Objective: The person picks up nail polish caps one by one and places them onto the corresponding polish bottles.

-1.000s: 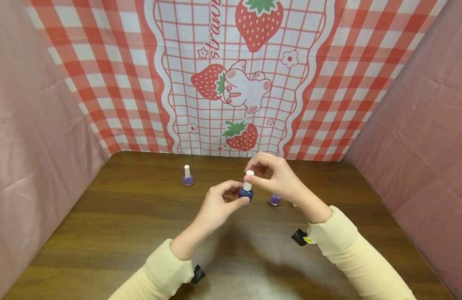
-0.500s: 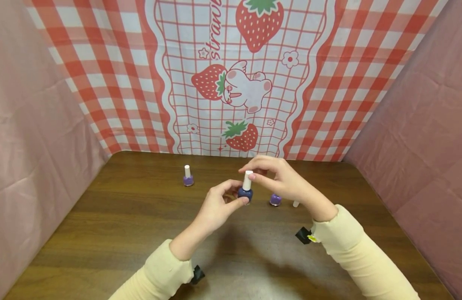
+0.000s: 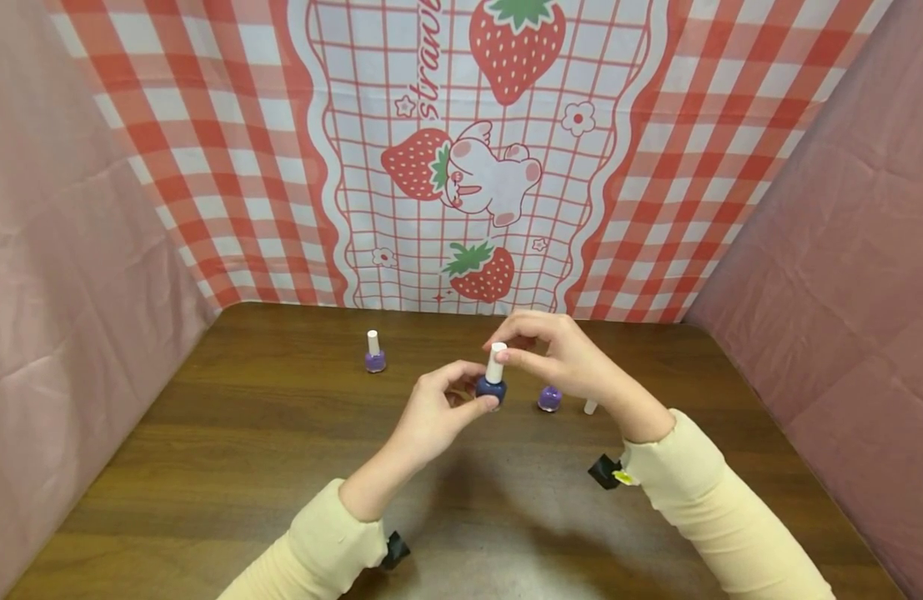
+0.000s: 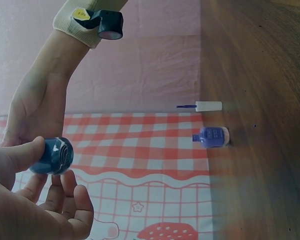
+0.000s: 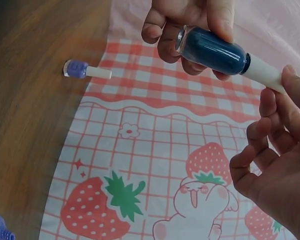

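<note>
On the table [image 3: 228,433] stands one capped purple bottle [image 3: 375,362]; the left hand [image 3: 433,417] curls round one blue bottle [image 3: 490,388] aloft, near-upright, white cap [image 3: 494,370] up; the right hand [image 3: 560,352] pinches that; then one uncapped purple bottle [image 4: 213,137], one loose brush [image 4: 208,106].

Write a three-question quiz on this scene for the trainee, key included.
1. Which grip holds the blue bottle by its glass?
2. True or false: the capped purple bottle lies on its side.
3. Beside the open purple bottle, the loose brush cap has its brush pointing: a) down b) up c) sideways.

Key:
1. The left grip; the right grip is at the white cap.
2. False; it stands upright.
3. b.
</note>
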{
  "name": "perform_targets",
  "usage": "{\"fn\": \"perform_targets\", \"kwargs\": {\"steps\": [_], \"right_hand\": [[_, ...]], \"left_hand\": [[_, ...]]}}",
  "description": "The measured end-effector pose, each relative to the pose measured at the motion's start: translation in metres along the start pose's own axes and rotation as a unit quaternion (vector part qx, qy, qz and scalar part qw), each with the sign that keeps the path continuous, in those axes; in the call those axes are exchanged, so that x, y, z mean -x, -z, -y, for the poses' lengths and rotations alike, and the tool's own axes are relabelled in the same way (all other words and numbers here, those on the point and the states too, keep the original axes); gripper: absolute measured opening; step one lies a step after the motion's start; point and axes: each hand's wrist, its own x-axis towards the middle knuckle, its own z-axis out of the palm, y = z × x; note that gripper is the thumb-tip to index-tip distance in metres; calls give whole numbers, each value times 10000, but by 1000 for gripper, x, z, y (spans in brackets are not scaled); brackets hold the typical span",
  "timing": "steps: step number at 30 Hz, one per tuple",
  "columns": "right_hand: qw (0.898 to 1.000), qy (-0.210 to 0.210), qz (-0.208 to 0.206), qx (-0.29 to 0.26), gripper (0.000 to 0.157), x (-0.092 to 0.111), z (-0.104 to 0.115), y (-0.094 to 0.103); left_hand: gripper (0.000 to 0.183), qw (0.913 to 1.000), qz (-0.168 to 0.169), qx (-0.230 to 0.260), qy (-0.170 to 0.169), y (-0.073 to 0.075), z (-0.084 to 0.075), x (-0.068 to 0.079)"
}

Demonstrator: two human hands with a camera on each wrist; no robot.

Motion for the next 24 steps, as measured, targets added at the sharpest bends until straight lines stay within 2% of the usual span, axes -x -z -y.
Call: {"fn": "perform_targets", "kwargs": {"steps": [10,24], "right_hand": [[9982,-510,-295,108,8,0,4,-5],[9919,-1023,-716,234,18,1,7,-11]], "left_hand": [[24,10000,-10,23,-26,0,1,1],[24,10000,-85,-2,-21,-3,-3,1]]}}
